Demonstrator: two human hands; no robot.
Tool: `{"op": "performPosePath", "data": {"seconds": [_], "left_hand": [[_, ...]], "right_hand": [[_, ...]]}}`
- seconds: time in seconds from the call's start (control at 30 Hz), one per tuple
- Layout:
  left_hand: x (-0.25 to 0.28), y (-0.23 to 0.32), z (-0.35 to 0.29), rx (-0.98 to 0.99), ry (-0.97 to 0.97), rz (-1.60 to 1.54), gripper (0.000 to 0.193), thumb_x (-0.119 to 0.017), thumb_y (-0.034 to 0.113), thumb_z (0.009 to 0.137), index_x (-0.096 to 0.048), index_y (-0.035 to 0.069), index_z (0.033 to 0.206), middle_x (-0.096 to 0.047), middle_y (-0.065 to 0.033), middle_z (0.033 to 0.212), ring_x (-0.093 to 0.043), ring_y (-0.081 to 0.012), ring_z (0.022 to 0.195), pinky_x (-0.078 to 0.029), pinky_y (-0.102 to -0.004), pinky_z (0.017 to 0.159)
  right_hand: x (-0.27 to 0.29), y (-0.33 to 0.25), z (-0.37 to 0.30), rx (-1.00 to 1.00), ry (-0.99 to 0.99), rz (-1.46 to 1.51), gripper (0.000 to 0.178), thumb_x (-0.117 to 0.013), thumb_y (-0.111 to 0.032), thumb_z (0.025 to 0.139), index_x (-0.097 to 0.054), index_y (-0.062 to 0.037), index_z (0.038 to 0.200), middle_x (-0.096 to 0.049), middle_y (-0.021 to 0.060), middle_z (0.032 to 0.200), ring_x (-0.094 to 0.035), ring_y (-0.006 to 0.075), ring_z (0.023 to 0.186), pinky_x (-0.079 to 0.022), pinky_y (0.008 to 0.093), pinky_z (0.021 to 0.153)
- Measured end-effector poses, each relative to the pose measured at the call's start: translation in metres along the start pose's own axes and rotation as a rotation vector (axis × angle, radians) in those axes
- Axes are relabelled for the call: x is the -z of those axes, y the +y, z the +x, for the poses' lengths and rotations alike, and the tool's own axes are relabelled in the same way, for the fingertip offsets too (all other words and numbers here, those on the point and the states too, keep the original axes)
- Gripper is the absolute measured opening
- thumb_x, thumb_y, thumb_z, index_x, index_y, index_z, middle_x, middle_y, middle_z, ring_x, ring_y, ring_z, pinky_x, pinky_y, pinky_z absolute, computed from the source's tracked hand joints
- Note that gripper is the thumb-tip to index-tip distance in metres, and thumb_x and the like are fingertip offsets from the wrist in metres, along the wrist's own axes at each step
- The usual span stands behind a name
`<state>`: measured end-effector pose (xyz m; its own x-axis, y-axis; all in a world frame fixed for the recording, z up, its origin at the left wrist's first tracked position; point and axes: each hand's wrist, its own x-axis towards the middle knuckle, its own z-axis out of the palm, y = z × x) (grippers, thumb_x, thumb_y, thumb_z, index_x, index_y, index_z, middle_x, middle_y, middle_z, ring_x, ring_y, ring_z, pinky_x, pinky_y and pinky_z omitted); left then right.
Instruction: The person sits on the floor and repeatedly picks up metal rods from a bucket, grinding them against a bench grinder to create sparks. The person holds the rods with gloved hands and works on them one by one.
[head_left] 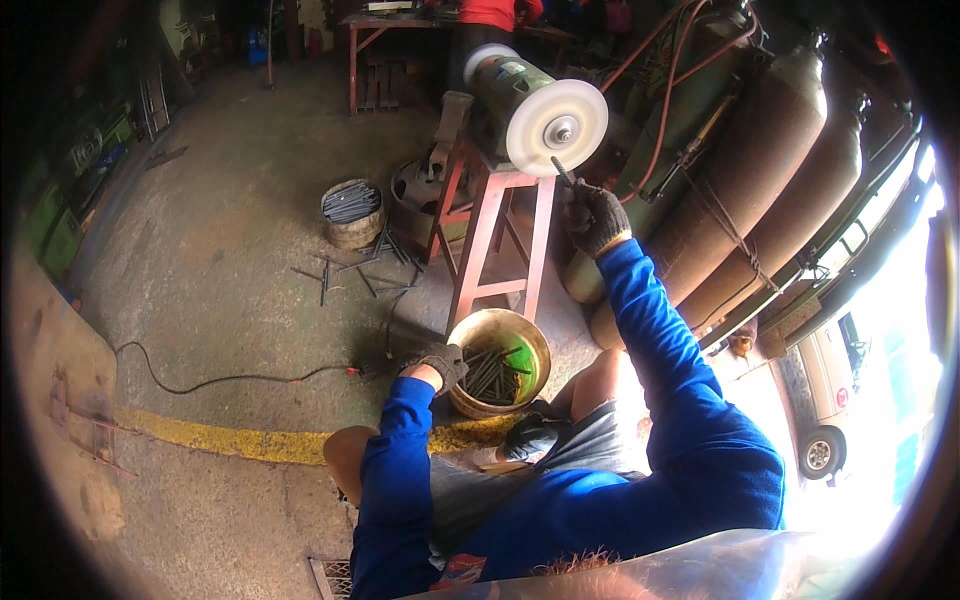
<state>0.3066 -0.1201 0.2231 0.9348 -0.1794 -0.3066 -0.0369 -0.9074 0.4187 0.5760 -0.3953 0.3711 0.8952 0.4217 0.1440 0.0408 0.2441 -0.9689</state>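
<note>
My right hand (597, 218), in a dark knitted glove, is closed around a short metal rod (562, 171). The rod's far tip is at the lower face of a pale round grinding wheel (530, 130). That wheel sits on the near end of a green bench grinder (508, 92), mounted on a reddish metal stand (490, 240). Down by my knees, a bucket (544, 345) with a green inside holds several dark rods (490, 375). My gloved left hand (440, 366) lies with curled fingers on the bucket's left rim.
A second bucket (355, 235) full of rods stands beyond, with loose rods (375, 265) scattered on the floor. Tall gas cylinders (760, 150) and a red hose (662, 130) are at right. A black cable (230, 380) crosses the floor. A person in red (490, 12) stands behind.
</note>
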Motion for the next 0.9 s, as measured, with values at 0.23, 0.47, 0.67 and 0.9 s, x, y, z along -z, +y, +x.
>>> {"op": "performPosePath", "data": {"seconds": [0.23, 0.47, 0.67, 0.9], "left_hand": [[0.0, 0.0, -0.004, -0.019, 0.05, -0.017, 0.038, -0.06, 0.044, 0.088, -0.067, 0.015, 0.111, -0.066, -0.0152, 0.115, -0.063, -0.0362, 0.105, -0.051, -0.0466, 0.09], [0.001, 0.002, -0.005, 0.009, 0.054, -0.016, 0.037, -0.061, 0.043, 0.087, -0.068, 0.015, 0.11, -0.067, -0.0152, 0.113, -0.064, -0.0358, 0.104, -0.051, -0.0466, 0.089], [0.004, 0.002, -0.008, -0.003, 0.022, -0.015, 0.037, -0.06, 0.042, 0.089, -0.066, 0.014, 0.112, -0.066, -0.0166, 0.115, -0.063, -0.0359, 0.106, -0.051, -0.0465, 0.09], [0.007, 0.003, -0.014, 0.03, 0.017, -0.059, 0.038, -0.061, 0.041, 0.088, -0.066, 0.013, 0.113, -0.065, -0.0175, 0.116, -0.062, -0.0364, 0.108, -0.05, -0.0461, 0.091]], "right_hand": [[0.011, 0.009, 0.008, 0.142, -0.024, -0.418, 0.013, -0.055, -0.021, 0.093, -0.057, -0.0131, 0.084, -0.046, -0.0015, 0.059, -0.043, 0.0124, 0.047, -0.034, 0.0233, 0.041], [0.005, 0.008, 0.014, 0.048, 0.013, -0.26, 0.013, -0.055, -0.021, 0.095, -0.057, -0.0177, 0.083, -0.044, -0.0065, 0.054, -0.041, 0.0064, 0.039, -0.033, 0.0191, 0.034], [-0.001, 0.014, 0.012, 0.465, 0.006, -0.769, 0.01, -0.054, -0.018, 0.095, -0.059, -0.0177, 0.087, -0.046, -0.0066, 0.056, -0.043, 0.0056, 0.041, -0.035, 0.0183, 0.037], [-0.013, 0.005, 0.0, 0.396, -0.003, -1.009, 0.011, -0.054, -0.011, 0.084, -0.064, -0.0108, 0.088, -0.06, 0.0087, 0.079, -0.058, 0.0288, 0.07, -0.046, 0.0375, 0.061]]}}
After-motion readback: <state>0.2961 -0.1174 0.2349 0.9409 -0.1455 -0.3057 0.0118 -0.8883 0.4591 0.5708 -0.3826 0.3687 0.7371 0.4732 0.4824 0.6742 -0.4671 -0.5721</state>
